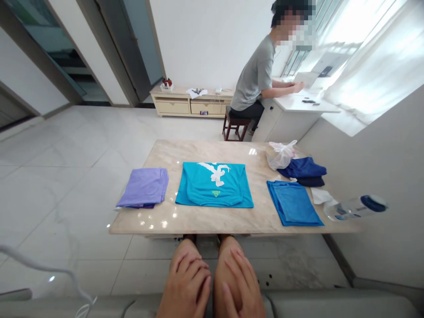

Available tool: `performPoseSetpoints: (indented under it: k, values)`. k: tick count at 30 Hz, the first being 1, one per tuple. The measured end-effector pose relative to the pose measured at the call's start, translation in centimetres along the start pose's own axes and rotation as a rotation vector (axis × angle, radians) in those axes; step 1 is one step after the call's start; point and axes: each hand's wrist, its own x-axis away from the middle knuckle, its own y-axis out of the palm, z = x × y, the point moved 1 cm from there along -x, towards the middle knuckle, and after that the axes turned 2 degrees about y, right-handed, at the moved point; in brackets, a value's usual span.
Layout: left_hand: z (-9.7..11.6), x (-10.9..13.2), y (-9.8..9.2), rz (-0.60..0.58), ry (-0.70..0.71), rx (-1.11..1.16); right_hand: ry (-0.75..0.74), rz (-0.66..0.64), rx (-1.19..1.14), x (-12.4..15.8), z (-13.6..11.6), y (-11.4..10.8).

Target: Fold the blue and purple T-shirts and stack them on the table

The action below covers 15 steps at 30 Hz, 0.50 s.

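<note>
My left hand point(187, 285) lies flat on my left knee, fingers stretched out, holding nothing. My right hand point(241, 287) rests the same way on my right knee, also empty. Both are below the near edge of a marble table point(165, 218). On the table in front of me lies a folded teal T-shirt point(214, 184) with a white print. A folded purple stack point(144, 187) sits to its left. A folded blue stack point(293, 202) sits to its right.
A white plastic bag point(281, 154), dark blue clothes point(304, 170), a tissue point(320, 195) and a lying plastic bottle point(356, 207) crowd the table's right end. Beyond, another person point(256, 79) sits on a stool at a white counter. A low cabinet point(190, 104) stands by the wall.
</note>
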Motion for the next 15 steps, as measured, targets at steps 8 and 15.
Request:
performPoseSetpoints:
  k: [8, 15]
  values:
    - [0.8, -1.1, -0.8, 0.006, -0.011, -0.12, 0.014, -0.033, 0.068, -1.4, -0.5, 0.1]
    - [-0.2, 0.2, -1.1, 0.113, -0.071, -0.153, 0.034, 0.021, 0.033, -0.9, 0.6, -1.4]
